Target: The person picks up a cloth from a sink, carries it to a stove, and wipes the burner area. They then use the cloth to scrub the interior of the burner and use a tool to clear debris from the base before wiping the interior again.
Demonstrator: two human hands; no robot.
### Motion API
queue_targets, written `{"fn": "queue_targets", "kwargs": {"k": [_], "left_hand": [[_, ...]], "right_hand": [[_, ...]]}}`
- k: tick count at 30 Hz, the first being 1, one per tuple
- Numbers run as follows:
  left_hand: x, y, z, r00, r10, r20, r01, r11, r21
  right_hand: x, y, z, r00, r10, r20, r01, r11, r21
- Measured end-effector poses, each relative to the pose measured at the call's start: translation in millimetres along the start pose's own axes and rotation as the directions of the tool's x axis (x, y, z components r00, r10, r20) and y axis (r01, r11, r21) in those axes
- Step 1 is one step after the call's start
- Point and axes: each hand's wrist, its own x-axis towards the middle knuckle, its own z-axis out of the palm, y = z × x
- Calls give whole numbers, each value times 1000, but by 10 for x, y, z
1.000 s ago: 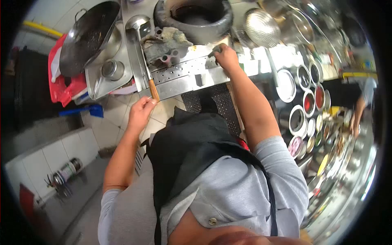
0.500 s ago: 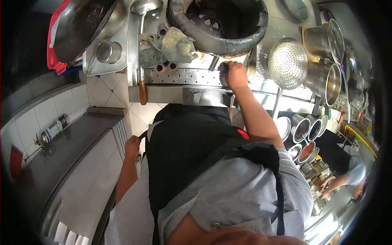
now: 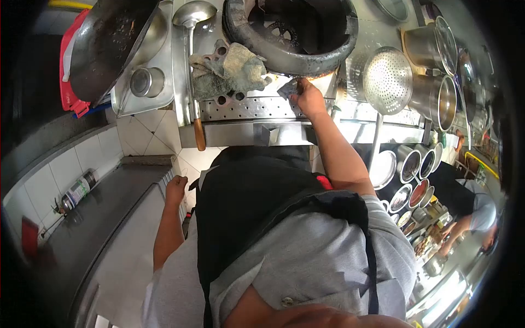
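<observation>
My right hand (image 3: 309, 100) is closed on a dark grey cloth-like piece (image 3: 289, 89), at the front rim of a blackened wok burner (image 3: 295, 66). Its exact kind I cannot make out. The piece is over the steel stove top, just behind the perforated strip (image 3: 251, 109). To its left lies a crumpled, stained grey rag (image 3: 238, 65) with dark holes. Down by my left side hangs my left hand (image 3: 176, 188), loosely open beside the black apron (image 3: 246, 202), with nothing visible in it.
Left of the burner rests a ladle (image 3: 198, 128) with a wooden handle. A wok (image 3: 104, 49) and a metal cup (image 3: 146, 82) stand farther left. On the right are a perforated skimmer (image 3: 387, 79), steel pots (image 3: 429, 49) and several bowls. A co-worker (image 3: 476, 210) works at far right.
My right hand has shifted slightly left, and more of the dark piece shows in it. My left hand has moved a little away from the apron's edge. The view has tilted slightly.
</observation>
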Motion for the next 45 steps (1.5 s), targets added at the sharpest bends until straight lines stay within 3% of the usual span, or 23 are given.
{"fn": "queue_targets", "kwargs": {"k": [4,5,7,10,12,13,18,20,21,23,25,27,29,30,33,34,35,37,39,41,42,43,45], "left_hand": [[137,-114,-97,999,47,-2,-47,992,118],[164,-163,-116,999,48,1,-48,992,113],[214,-246,-139,999,44,9,-44,999,19],[281,-226,-191,998,-41,45,40,998,38],[421,-540,-119,993,108,55,-112,990,80],[460,-471,-142,969,237,67,-243,963,119],[520,-216,-123,995,-25,100,9,986,164],[740,-535,4,876,404,264,-482,724,494],[710,-396,14,881,398,255,-473,731,492],[570,-66,24,972,162,172,-200,951,237],[607,-187,153,934,286,214,-348,863,367],[555,-248,314,882,388,267,-471,738,482],[448,-243,464,953,180,243,-259,898,354],[414,-340,533,872,403,277,-486,773,408],[213,-442,777,928,289,236,-363,846,390],[110,-338,849,989,-37,140,-11,943,332],[27,-69,788,970,-92,224,-20,893,450],[-165,-205,891,959,-89,269,-44,891,452],[-455,-148,911,966,-59,253,-48,917,396],[-706,-525,1148,938,-281,202,274,960,65],[-748,-338,1040,958,-158,240,94,962,258],[-790,-233,971,952,-37,305,-102,898,427],[-840,-206,957,948,-9,319,-110,929,352]], "right_hand": [[-55,57,149,940,-105,-325,70,991,-118],[-77,35,141,940,-107,-325,70,990,-123],[-130,-97,76,979,196,-59,-172,943,284],[-129,-2,84,983,178,-34,-151,910,385],[-138,87,152,986,166,-8,-143,874,465],[-212,-132,-10,981,191,-39,-178,959,218],[-186,-86,-80,979,198,-54,-204,964,-169],[-134,126,-67,979,203,18,-189,939,-286],[-94,188,-63,972,219,85,-169,904,-393],[-60,-35,-366,944,254,209,-147,894,-423],[8,-312,-769,952,-172,254,179,984,-6],[359,-484,-1176,972,-214,99,193,963,189],[973,-798,-1628,913,-364,-184,364,931,-35],[1348,-823,-1741,905,-383,-185,374,924,-83],[2663,-450,-1508,893,-450,-27,442,886,-137],[3042,-266,-1252,946,-293,136,309,944,-114],[3398,-57,-949,946,-131,298,173,978,-119],[3955,598,-242,891,-270,366,436,734,-521],[3987,586,23,805,-82,587,575,350,-740],[4420,1410,651,954,25,298,189,722,-665],[4628,1796,953,987,78,141,8,851,-525],[4640,1744,978,985,86,150,6,849,-528],[4488,1311,819,952,-30,304,199,818,-540]]}}
